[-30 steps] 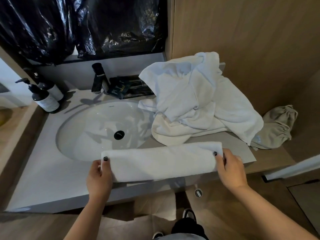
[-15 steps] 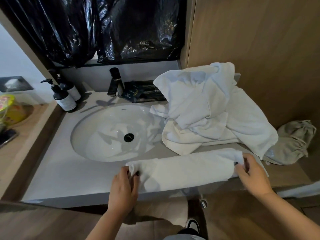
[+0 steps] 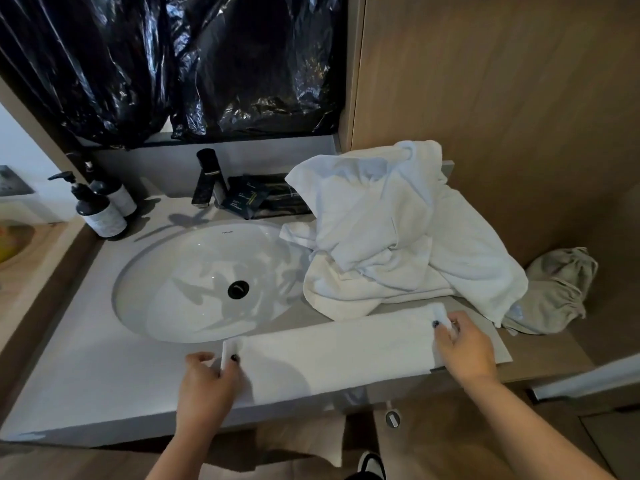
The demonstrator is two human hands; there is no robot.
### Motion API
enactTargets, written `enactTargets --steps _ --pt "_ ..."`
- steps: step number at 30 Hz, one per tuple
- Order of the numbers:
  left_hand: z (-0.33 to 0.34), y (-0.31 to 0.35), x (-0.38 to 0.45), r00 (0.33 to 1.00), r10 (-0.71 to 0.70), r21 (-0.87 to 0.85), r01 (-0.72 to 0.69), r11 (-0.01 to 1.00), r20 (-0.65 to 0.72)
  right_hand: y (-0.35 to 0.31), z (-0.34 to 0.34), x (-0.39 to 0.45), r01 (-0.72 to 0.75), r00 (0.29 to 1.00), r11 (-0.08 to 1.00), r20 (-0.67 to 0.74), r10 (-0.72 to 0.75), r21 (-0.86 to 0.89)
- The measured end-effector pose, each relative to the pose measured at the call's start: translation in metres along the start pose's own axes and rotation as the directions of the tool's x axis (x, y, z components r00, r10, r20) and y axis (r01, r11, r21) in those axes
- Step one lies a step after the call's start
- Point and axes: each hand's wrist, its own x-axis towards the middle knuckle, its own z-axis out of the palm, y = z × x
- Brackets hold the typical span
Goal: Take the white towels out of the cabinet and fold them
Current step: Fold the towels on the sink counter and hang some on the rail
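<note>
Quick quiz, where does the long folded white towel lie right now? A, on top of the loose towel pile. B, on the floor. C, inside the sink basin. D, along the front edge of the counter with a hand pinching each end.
D: the folded towel lies flat along the counter's front edge, the left hand pinching one end and the right hand the other.

Soft cloth towel (image 3: 339, 355), glossy basin (image 3: 194, 271), matt countertop (image 3: 86, 382).
</note>
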Motion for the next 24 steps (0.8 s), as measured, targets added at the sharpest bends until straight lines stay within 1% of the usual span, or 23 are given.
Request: enactTargets --steps 1,2,3,4,5,6,7,8,9,10,11,12,13,14,15,17,19,22,24 --pt "-0.003 0.002 0.001 0.997 0.059 0.08 -0.055 0.995 -0.047 -0.006 0.003 -0.003 -0.002 1.0 1.0 -0.021 0.002 -0.027" --pt "-0.003 0.005 0.0 0.975 0.193 0.192 -0.168 0.967 -0.115 -0.013 0.006 -0.006 -0.014 0.999 0.999 -0.053 0.012 -0.045" --pt "-0.001 0.01 -0.004 0.919 0.36 0.286 -0.306 0.908 -0.161 -0.02 0.01 -0.009 -0.036 0.996 0.998 -0.088 0.031 -0.056" --pt "0.005 0.018 -0.01 0.84 0.519 0.326 -0.452 0.83 -0.159 -0.025 0.014 -0.011 -0.065 0.991 0.995 -0.123 0.056 -0.073" --pt "0.014 0.028 -0.017 0.761 0.642 0.338 -0.582 0.74 -0.095 -0.031 0.017 -0.014 -0.082 0.987 0.99 -0.15 0.064 -0.113" --pt "0.025 0.037 -0.023 0.709 0.704 0.322 -0.672 0.667 0.023 -0.037 0.021 -0.017 -0.056 0.987 0.984 -0.161 0.029 -0.168" --pt "0.037 0.045 -0.03 0.684 0.71 0.315 -0.719 0.619 0.166 -0.043 0.025 -0.022 0.037 0.987 0.975 -0.146 -0.07 -0.219" --pt "0.049 0.047 -0.034 0.669 0.685 0.331 -0.741 0.584 0.288 -0.051 0.029 -0.029 0.202 0.969 0.949 -0.09 -0.229 -0.241" --pt "0.06 0.044 -0.036 0.667 0.649 0.378 -0.743 0.552 0.366 -0.059 0.036 -0.036 0.408 0.909 0.882 0.011 -0.418 -0.235" --pt "0.067 0.04 -0.036 0.67 0.615 0.428 -0.741 0.518 0.416 -0.066 0.045 -0.045 0.597 0.802 0.769 0.14 -0.581 -0.229" --pt "0.071 0.035 -0.033 0.675 0.595 0.458 -0.736 0.498 0.437 -0.071 0.055 -0.054 0.73 0.683 0.642 0.27 -0.679 -0.233" --pt "0.073 0.031 -0.031 0.678 0.591 0.47 -0.732 0.493 0.436 -0.073 0.064 -0.062 0.798 0.602 0.547 0.368 -0.709 -0.252" --pt "0.072 0.028 -0.027 0.671 0.605 0.472 -0.738 0.483 0.429 -0.074 0.071 -0.067 0.818 0.575 0.498 0.415 -0.705 -0.286" --pt "0.071 0.026 -0.024 0.655 0.625 0.47 -0.749 0.467 0.424 -0.073 0.075 -0.069 0.812 0.583 0.488 0.43 -0.689 -0.32" --pt "0.07 0.026 -0.022 0.648 0.634 0.473 -0.754 0.456 0.422 -0.072 0.077 -0.07 0.797 0.604 0.502 0.428 -0.672 -0.336" --pt "0.07 0.027 -0.021 0.656 0.631 0.479 -0.747 0.461 0.414 -0.067 0.078 -0.067 0.772 0.636 0.542 0.409 -0.655 -0.333" --pt "0.068 0.027 -0.021 0.687 0.586 0.485 -0.723 0.492 0.43 -0.058 0.075 -0.059 0.733 0.68 0.584 0.415 -0.605 -0.35" --pt "0.062 0.025 -0.015 0.739 0.526 0.503 -0.673 0.543 0.422 -0.041 0.058 -0.041 0.653 0.753 0.635 0.441 -0.488 -0.413" --pt "0.056 0.023 -0.007 0.758 0.492 0.529 -0.651 0.544 0.427 -0.029 0.043 -0.027 0.602 0.794 0.647 0.434 -0.426 -0.468"
